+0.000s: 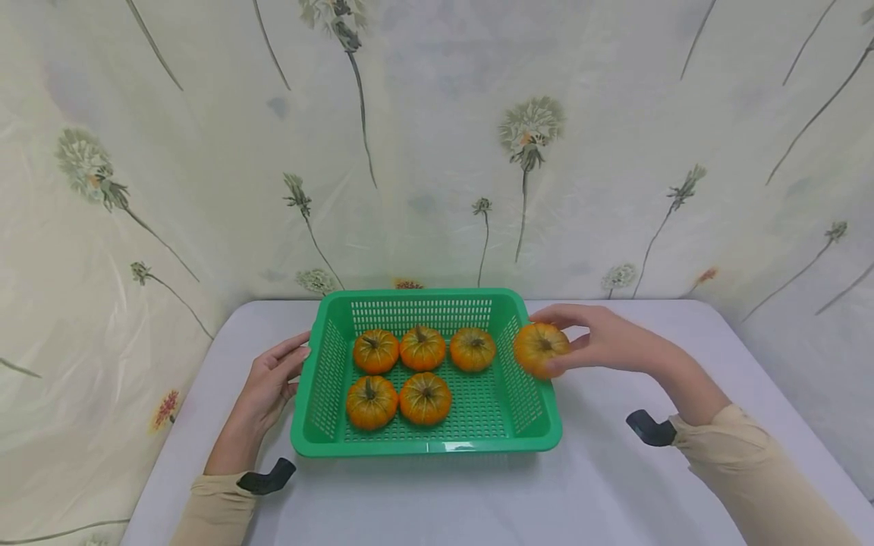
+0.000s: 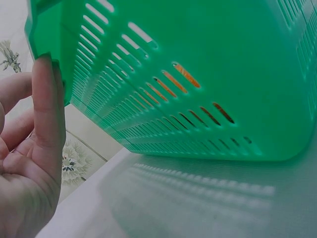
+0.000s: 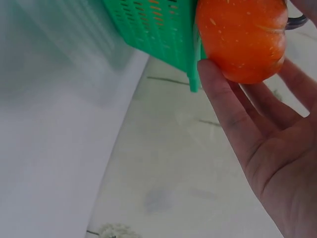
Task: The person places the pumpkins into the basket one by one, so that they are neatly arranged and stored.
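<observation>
My right hand (image 1: 604, 339) holds a small orange pumpkin (image 1: 542, 349) between thumb and fingers, over the right rim of a green plastic basket (image 1: 437, 447). In the right wrist view, the pumpkin's smooth orange side (image 3: 242, 37) shows, with the fingers reaching round beneath it. Several more small pumpkins (image 1: 425, 398) sit inside the basket in two rows, three at the back. At the basket's left side is my left hand (image 1: 266, 387); its fairly straight fingers (image 2: 45, 104) touch the wall near the rim.
The basket stands on a table with a white cover (image 1: 614, 470). Behind the table hangs a pale curtain with a dandelion print (image 1: 437, 152). Dark curved pieces (image 1: 266, 478) are fixed at both wrists, over beige sleeves.
</observation>
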`<state>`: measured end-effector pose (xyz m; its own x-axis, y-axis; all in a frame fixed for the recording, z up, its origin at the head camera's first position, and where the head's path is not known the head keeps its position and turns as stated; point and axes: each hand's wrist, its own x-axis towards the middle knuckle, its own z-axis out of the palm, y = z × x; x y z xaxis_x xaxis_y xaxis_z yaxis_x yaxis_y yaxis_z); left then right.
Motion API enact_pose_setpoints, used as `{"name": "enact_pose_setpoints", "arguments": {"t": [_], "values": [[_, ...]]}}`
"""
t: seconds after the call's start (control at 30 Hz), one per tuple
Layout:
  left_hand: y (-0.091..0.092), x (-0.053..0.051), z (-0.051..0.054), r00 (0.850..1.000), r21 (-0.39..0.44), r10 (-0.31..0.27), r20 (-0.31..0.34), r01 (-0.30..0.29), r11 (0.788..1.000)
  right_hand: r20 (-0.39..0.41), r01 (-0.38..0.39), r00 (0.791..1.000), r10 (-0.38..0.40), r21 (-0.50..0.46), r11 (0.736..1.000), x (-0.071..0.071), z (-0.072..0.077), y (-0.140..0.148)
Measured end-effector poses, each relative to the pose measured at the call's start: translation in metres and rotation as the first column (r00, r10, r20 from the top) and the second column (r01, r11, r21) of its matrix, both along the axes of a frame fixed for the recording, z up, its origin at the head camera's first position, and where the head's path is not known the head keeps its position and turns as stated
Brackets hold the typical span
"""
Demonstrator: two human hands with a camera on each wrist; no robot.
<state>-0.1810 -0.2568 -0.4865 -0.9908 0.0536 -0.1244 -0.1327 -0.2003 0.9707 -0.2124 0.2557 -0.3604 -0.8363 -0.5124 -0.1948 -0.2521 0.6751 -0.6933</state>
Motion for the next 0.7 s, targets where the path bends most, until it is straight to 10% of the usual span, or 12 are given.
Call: {"name": "enact_pose_setpoints", "arguments": {"t": [0.7], "values": [[-0.001,-0.001,0.001,1.0,-0.005,0.001,0.01,-0.001,1.0,-0.059,-0.196,0.978,0.199,0.045,0.98,-0.011,0.0,-0.054]]}}
